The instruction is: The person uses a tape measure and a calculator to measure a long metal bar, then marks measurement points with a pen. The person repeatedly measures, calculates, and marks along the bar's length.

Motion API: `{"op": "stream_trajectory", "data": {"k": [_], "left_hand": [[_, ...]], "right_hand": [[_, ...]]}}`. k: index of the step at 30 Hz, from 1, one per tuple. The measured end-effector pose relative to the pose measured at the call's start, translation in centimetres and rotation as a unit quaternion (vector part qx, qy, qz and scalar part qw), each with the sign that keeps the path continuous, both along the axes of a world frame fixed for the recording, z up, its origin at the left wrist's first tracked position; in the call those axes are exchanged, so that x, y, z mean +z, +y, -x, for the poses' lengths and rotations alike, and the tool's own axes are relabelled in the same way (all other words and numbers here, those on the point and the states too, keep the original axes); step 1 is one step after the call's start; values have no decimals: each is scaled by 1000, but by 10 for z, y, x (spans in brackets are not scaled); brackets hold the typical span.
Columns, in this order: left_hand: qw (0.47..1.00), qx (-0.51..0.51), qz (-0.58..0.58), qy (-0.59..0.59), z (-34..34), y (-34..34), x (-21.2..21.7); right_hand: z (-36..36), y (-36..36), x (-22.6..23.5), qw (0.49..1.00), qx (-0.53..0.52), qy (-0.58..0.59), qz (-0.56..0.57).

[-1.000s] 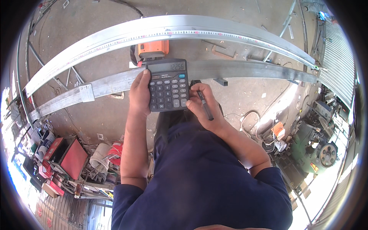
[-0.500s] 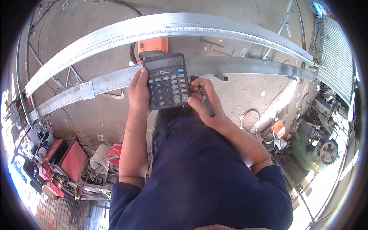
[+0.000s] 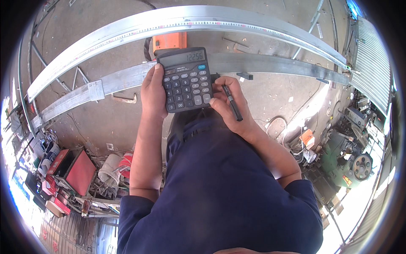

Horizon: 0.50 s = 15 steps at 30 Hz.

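The left hand [image 3: 153, 93] gripped the calculator [image 3: 179, 91] by its left edge, hiding part of the nearer of 2 metal beams [image 3: 279, 67]; the right hand [image 3: 242, 103] held a marker [image 3: 232, 103], thumb at the calculator's lower right corner. Floor [image 3: 116, 131] spread either side; an orange box [image 3: 171, 41] sat between the beams.

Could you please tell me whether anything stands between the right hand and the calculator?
Nothing visible does. The right hand is at the lower right corner of the calculator; whether it touches is hard to tell. The pen it holds is farther right, and the left hand grips the opposite edge.
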<state>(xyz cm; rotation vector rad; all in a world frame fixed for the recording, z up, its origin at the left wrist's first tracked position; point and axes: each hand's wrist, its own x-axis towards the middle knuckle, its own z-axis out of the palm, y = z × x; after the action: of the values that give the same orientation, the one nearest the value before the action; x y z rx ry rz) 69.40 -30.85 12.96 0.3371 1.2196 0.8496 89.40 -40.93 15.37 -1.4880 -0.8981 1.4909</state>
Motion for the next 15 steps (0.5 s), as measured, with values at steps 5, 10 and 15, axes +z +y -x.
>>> {"op": "stream_trajectory", "data": {"k": [5,10,15], "left_hand": [[1000,2,-4,0,1,-2,2],[1000,3,-10,1,0,-3,6],[1000,6,-10,3,-1,-3,7]], "right_hand": [[1,0,3,1000,5,-7,-12],[1,0,6,1000,0,-3,-11],[1,0,7,1000,7,-10,-21]]}}
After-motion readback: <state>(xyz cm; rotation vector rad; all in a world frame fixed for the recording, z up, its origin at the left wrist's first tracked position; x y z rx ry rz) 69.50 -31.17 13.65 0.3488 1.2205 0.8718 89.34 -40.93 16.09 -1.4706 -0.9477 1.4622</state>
